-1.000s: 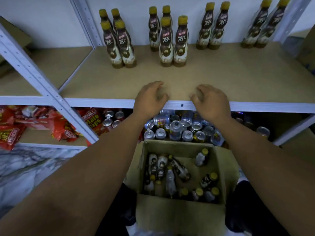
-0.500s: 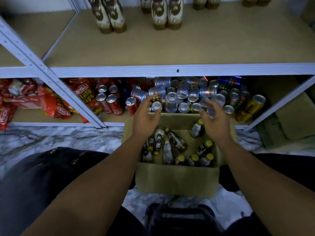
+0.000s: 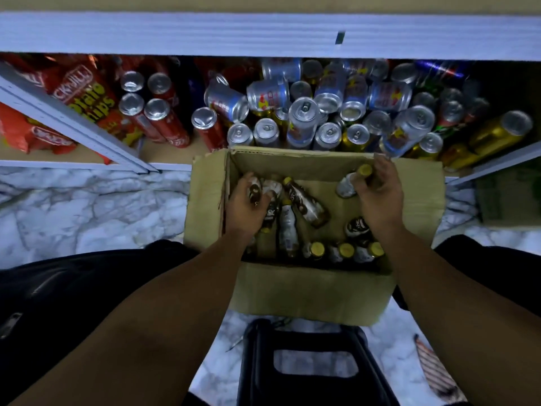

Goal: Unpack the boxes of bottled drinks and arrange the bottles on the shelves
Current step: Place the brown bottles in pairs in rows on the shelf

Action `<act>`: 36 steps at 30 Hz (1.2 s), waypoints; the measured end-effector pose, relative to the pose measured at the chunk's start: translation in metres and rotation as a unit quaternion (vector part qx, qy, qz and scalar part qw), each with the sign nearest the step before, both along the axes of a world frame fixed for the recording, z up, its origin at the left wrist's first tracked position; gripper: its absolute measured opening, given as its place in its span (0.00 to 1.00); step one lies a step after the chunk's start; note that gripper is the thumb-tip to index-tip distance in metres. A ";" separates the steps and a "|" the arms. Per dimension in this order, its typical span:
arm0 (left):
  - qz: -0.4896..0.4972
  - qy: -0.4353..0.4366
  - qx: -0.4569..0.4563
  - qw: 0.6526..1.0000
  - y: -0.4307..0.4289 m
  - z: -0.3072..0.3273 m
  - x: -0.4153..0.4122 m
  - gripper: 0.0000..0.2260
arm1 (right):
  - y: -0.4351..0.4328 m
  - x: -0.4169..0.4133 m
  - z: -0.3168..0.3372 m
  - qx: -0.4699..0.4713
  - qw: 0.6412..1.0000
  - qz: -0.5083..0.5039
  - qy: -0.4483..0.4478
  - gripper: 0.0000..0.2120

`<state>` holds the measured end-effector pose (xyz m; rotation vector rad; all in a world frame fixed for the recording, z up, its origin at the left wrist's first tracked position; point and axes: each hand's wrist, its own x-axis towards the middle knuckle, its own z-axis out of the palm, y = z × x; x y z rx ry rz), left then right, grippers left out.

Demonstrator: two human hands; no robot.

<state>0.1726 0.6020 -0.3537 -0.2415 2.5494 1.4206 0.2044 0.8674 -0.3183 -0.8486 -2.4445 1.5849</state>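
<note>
Plainly, both hands are down in the cardboard box [image 3: 307, 291], which stands on the floor against the cans [image 3: 301, 118] of the lower shelf. The left grip [image 3: 248, 209] has its fingers curled round a lying bottle [image 3: 255, 189] by the box's left wall. The right grip [image 3: 377, 197] is closed about the neck of a second bottle [image 3: 347, 186] near the far right corner, its yellow cap [image 3: 366, 170] showing above the fingers. These look like small filled plastic bottles: stiff, fairly weighty for their size, with glossy sleeves that may slide in the palm (the neck ridge under the cap should hold best). The loose bottles [image 3: 304, 203] lie jumbled, so lifting one straight up should avoid snagging its neighbours or the upper shelf edge [image 3: 263, 33].
</note>
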 end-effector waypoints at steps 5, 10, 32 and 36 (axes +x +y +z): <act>0.008 -0.038 0.027 0.999 -0.002 -0.030 -0.009 0.33 | 0.005 -0.009 -0.025 0.001 1.000 -0.004 -0.017 0.30; 0.030 -0.061 0.069 0.995 0.001 -0.048 -0.005 0.36 | 0.013 -0.026 -0.033 0.015 1.000 -0.014 -0.021 0.29; 0.042 0.034 -0.072 0.996 0.008 -0.013 -0.012 0.34 | 0.003 -0.014 -0.025 0.042 0.998 -0.001 0.047 0.23; 0.032 0.048 -0.078 0.995 0.013 -0.002 -0.018 0.28 | -0.003 -0.016 -0.026 0.036 0.998 0.022 0.042 0.23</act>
